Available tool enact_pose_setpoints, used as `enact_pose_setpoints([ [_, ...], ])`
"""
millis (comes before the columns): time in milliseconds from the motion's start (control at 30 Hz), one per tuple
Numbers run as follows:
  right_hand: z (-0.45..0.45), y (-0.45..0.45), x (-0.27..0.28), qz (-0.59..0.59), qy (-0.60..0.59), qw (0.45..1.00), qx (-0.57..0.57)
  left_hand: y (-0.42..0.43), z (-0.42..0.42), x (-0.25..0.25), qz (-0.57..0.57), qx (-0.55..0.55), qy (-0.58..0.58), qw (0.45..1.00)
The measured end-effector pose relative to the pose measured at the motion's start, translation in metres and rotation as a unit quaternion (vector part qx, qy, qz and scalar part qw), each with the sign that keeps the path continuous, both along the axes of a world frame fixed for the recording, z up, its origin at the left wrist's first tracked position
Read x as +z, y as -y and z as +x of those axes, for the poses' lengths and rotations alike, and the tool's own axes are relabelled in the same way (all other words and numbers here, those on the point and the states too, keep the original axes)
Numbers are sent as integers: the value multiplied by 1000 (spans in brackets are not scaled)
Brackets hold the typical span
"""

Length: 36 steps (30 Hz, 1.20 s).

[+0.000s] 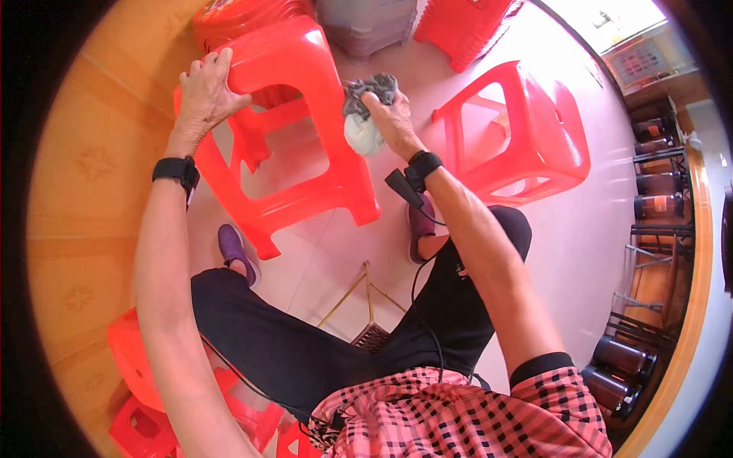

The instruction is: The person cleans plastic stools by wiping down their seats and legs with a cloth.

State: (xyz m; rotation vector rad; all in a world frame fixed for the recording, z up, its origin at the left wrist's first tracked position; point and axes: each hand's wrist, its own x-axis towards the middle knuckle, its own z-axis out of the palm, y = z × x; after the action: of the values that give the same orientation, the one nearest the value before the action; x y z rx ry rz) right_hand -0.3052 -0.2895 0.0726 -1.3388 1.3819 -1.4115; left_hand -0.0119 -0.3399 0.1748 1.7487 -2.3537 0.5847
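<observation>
A red plastic stool (322,72) is tilted in front of me, its open leg frame facing my side. My left hand (206,91) grips its upper left edge, fingers over the seat rim and thumb toward the side. In my right hand (391,122) is a bunched grey and whitish cloth (363,131), against or very close to the stool's right leg; I cannot tell whether it touches. A second red stool (527,130) lies on its side, to the right of my right hand.
More stacked red stools (466,30) and a grey stack (365,27) stand at the back. Other red stools (141,427) are at lower left beside the wooden wall (92,160). Dark jars (658,195) line a rack on the right. A thin cable (416,298) hangs from my right wrist.
</observation>
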Motion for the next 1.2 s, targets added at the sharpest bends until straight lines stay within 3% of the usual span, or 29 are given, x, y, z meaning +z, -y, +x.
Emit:
enact_pose_setpoints([
  [33, -3, -5, -17, 3, 1, 1000, 2, -1, 1, 0, -5, 0, -1, 1000],
  [100, -16, -31, -57, 86, -180, 980, 2, -2, 1, 1, -1, -3, -16, 1000],
  [167, -22, -67, -128, 102, -26, 993, -57, -5, -1, 1, 0, -2, -29, 1000],
  [233, -37, -102, -179, 242, -198, 947, -77, -5, -5, 2, -12, 7, -20, 1000],
  [300, -27, -143, -183, 288, -211, 917, -177, -7, -5, 0, -16, 9, -15, 1000],
  [333, -25, -146, -181, 285, -209, 920, -171, -8, -4, 0, -21, 8, -13, 1000],
  [400, -28, -152, -175, 415, -271, 857, -140, -9, -7, 1, -10, 11, -18, 1000],
  [433, -28, -150, -164, 412, -271, 859, -137, -10, -9, 2, 1, 13, -26, 1000],
  [500, -24, -146, -145, 296, -217, 912, -181, -12, -16, 3, -7, 18, -23, 1000],
  [533, -19, -137, -138, 221, -127, 945, -205, -13, -19, 1, -12, 18, -22, 1000],
  [567, -16, -130, -129, 221, -129, 946, -201, -14, -22, 0, -12, 23, -23, 999],
  [633, 3, -119, -84, 33, -26, 982, -184, -18, -25, -4, -56, 7, -40, 998],
  [733, 27, -100, -86, 2, 30, 991, -133, -19, -34, -7, -72, 16, -56, 996],
  [767, 38, -95, -92, 1, 27, 991, -130, -19, -38, -9, -74, 19, -58, 995],
  [833, 67, -90, -109, -29, -87, 968, -233, -18, -39, -13, -115, 12, -58, 992],
  [900, 90, -98, -96, -64, -150, 961, -221, -15, -34, -15, -114, 11, -49, 992],
  [967, 110, -104, -82, -15, -167, 973, -160, -11, -35, -17, -114, 2, -44, 993],
  [1100, 176, -120, -81, -64, -124, 989, 52, -2, -44, -19, -137, -3, -54, 989],
  [1200, 204, -138, -61, -30, -173, 981, 85, -6, -30, -19, -145, -21, -60, 987],
])
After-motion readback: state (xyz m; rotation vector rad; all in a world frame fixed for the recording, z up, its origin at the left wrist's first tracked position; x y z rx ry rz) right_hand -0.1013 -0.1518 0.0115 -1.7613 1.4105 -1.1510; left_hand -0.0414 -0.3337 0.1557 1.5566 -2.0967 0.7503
